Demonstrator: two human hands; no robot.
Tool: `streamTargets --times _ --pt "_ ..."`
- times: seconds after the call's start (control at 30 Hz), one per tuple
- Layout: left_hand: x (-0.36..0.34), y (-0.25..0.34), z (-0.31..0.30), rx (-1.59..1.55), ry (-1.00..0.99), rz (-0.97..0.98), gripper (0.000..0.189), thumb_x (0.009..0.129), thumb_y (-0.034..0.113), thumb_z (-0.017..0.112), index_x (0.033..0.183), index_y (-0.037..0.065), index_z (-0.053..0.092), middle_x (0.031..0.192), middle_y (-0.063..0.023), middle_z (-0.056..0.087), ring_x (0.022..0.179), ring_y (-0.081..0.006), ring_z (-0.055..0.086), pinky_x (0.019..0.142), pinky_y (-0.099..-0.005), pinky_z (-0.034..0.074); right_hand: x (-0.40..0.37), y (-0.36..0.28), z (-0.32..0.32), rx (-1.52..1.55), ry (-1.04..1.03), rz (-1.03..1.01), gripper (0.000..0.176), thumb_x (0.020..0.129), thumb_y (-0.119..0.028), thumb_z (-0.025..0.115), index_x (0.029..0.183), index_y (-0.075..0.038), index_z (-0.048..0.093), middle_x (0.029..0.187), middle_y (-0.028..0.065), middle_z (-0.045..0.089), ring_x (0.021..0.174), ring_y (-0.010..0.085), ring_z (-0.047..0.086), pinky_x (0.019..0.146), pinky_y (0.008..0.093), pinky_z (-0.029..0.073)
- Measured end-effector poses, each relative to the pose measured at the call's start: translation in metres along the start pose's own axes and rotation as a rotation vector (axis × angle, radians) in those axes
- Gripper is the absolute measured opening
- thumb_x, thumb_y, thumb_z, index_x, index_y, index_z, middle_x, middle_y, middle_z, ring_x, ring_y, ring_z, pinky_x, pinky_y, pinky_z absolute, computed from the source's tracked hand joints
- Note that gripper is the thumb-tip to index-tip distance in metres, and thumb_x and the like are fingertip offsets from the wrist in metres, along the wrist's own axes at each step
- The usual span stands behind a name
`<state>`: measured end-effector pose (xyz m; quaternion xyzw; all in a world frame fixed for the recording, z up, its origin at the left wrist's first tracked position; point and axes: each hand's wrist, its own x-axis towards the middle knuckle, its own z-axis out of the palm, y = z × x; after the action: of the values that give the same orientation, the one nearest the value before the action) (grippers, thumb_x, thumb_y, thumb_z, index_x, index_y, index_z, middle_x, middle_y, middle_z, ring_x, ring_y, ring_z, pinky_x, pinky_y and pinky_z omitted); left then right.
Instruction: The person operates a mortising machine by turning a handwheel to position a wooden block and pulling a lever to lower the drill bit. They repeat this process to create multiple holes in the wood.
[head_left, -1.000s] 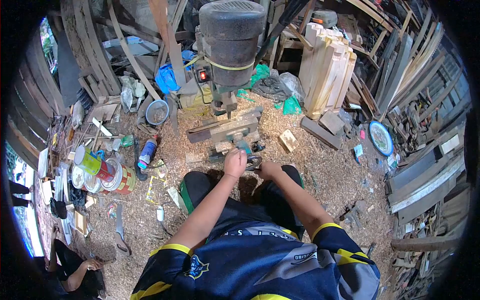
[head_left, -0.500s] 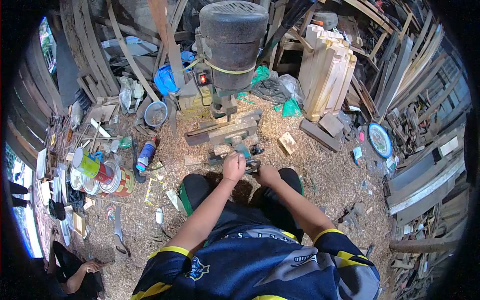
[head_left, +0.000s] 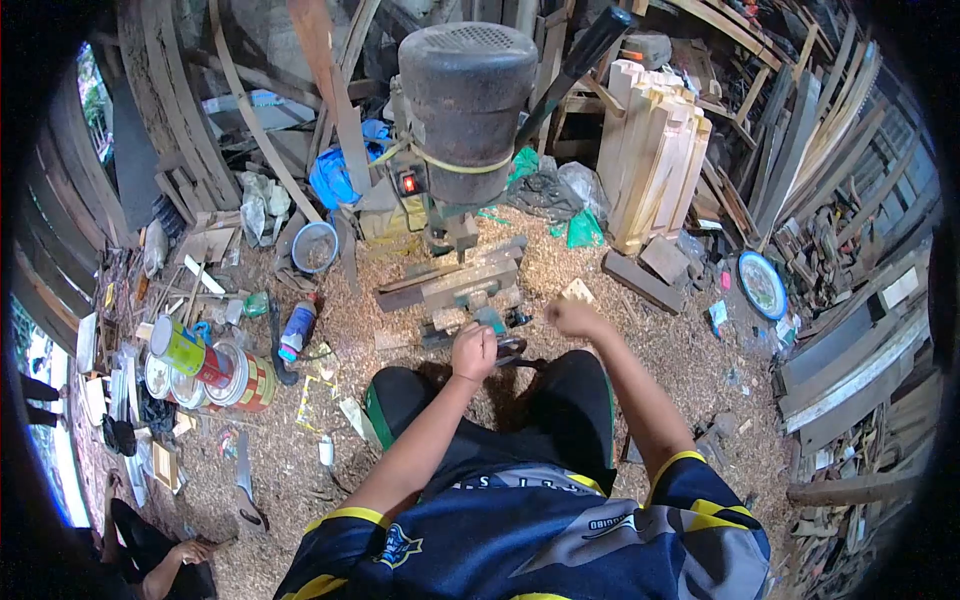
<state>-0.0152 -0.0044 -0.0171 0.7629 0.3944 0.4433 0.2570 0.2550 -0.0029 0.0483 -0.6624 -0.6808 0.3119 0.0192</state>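
Note:
In front of me stands a bench drilling machine with a big dark motor housing (head_left: 467, 100) and a chisel-like bit below its head. Under the bit, a wooden piece (head_left: 470, 284) lies in a metal vise (head_left: 487, 318). My left hand (head_left: 474, 351) is closed at the dark handwheel (head_left: 511, 350) on the vise's near side. My right hand (head_left: 573, 317) is off the wheel, smeared by motion. It overlaps the near side of a small pale wooden block (head_left: 577, 290) on the shavings; its fingers are not clear.
A long black-gripped lever (head_left: 590, 55) rises at the machine's right. Planed timbers (head_left: 655, 155) stand behind it. At left are paint cans (head_left: 240, 378), a spray can (head_left: 298, 330) and a machete-like blade (head_left: 244, 465). A person's hand (head_left: 192, 551) shows at lower left.
My right hand has left the handwheel and moved away and to the right, over to the wooden block. My left hand stays by the wheel, slightly lower in view.

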Motion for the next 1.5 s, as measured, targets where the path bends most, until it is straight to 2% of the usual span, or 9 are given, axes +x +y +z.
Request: streamTargets --times 0.33,0.47,0.77,0.97,1.0,1.07,1.17,1.3,1.5 --pt "-0.003 -0.007 0.005 0.042 -0.036 -0.017 0.030 0.096 0.018 0.048 0.072 0.002 0.058 0.076 -0.0220 0.060 0.077 -0.0453 0.059 0.074 -0.0537 0.049 -0.048 -0.216 -0.308 1.093 1.224 -0.852 0.036 0.108 -0.034 0.053 0.105 -0.003 0.071 0.087 0.0014 0.065 0.081 0.0100 0.055 0.078 0.0256 0.044" --pt "-0.001 -0.008 0.004 0.036 -0.070 -0.016 0.031 0.096 0.019 0.048 0.071 0.003 0.055 0.073 -0.0200 0.057 0.076 -0.0431 0.056 0.072 -0.0519 0.047 -0.057 -0.254 -0.353 1.177 0.632 -0.954 0.043 0.106 -0.039 0.056 0.085 -0.003 0.067 0.072 0.0053 0.060 0.062 0.0160 0.055 0.064 0.0286 0.045" --pt "0.003 -0.006 0.002 -0.029 -0.096 0.009 0.029 0.097 0.016 0.047 0.071 0.003 0.052 0.073 -0.0186 0.055 0.075 -0.0416 0.055 0.072 -0.0502 0.046 -0.090 -0.180 -0.182 1.248 0.808 -1.447 0.062 0.109 -0.053 0.036 0.067 -0.010 0.052 0.057 0.0002 0.040 0.050 0.0141 0.039 0.051 0.0375 0.033" --pt "-0.014 -0.041 0.026 -0.090 -0.069 0.008 0.028 0.098 0.014 0.048 0.073 0.004 0.056 0.075 -0.0180 0.060 0.079 -0.0434 0.060 0.079 -0.0497 0.050 -0.154 -0.142 -0.138 1.155 0.299 -0.854 0.095 0.104 -0.073 0.015 0.046 -0.009 0.055 0.040 0.0014 0.048 0.039 0.0243 0.045 0.080 0.0358 0.047" --pt "-0.004 -0.017 0.009 0.013 -0.036 0.095 0.029 0.099 0.014 0.048 0.074 0.004 0.057 0.076 -0.0181 0.061 0.081 -0.0432 0.061 0.082 -0.0490 0.051 -0.160 -0.121 -0.140 1.297 -0.012 -0.534 0.084 0.108 -0.063 0.030 0.079 0.002 0.075 0.073 0.0107 0.072 0.064 0.0220 0.063 0.096 0.0333 0.045" --pt "0.000 -0.018 0.014 -0.064 0.043 0.113 0.037 0.103 0.019 0.044 0.069 0.004 0.047 0.068 -0.0184 0.050 0.071 -0.0429 0.055 0.073 -0.0485 0.047 -0.150 -0.157 -0.161 0.677 0.223 -0.434 0.070 0.104 -0.045 0.059 0.148 0.007 0.043 0.125 0.0224 0.067 0.113 0.0277 0.068 0.111 0.0389 0.043" --pt "-0.001 -0.022 0.007 -0.039 -0.104 0.054 0.028 0.099 0.014 0.049 0.074 0.004 0.058 0.074 -0.0181 0.060 0.079 -0.0432 0.062 0.081 -0.0500 0.052 -0.123 -0.122 -0.145 0.303 0.249 -0.271 0.083 0.095 -0.023 0.075 0.158 0.004 0.028 0.144 0.0244 0.054 0.138 0.0283 0.051 0.114 0.0397 0.041" --pt "-0.003 -0.022 0.014 -0.077 0.066 0.110 0.030 0.098 0.014 0.051 0.071 0.003 0.059 0.074 -0.0185 0.060 0.075 -0.0432 0.059 0.073 -0.0518 0.049 -0.121 -0.164 -0.174 0.932 -0.159 0.490 0.031 0.098 -0.027 0.071 0.106 0.000 0.056 0.079 0.0065 0.061 0.053 0.0172 0.058 0.041 0.0373 0.042" --pt "0.004 0.001 0.004 -0.123 0.113 0.059 0.034 0.101 0.013 0.047 0.070 -0.001 0.052 0.069 -0.0196 0.051 0.067 -0.0411 0.051 0.063 -0.0496 0.042 -0.096 -0.130 -0.046 0.596 0.304 0.324 0.040 0.107 -0.041 0.057 0.097 -0.003 0.065 0.066 0.0010 0.052 0.059 0.0142 0.047 0.057 0.0364 0.043"
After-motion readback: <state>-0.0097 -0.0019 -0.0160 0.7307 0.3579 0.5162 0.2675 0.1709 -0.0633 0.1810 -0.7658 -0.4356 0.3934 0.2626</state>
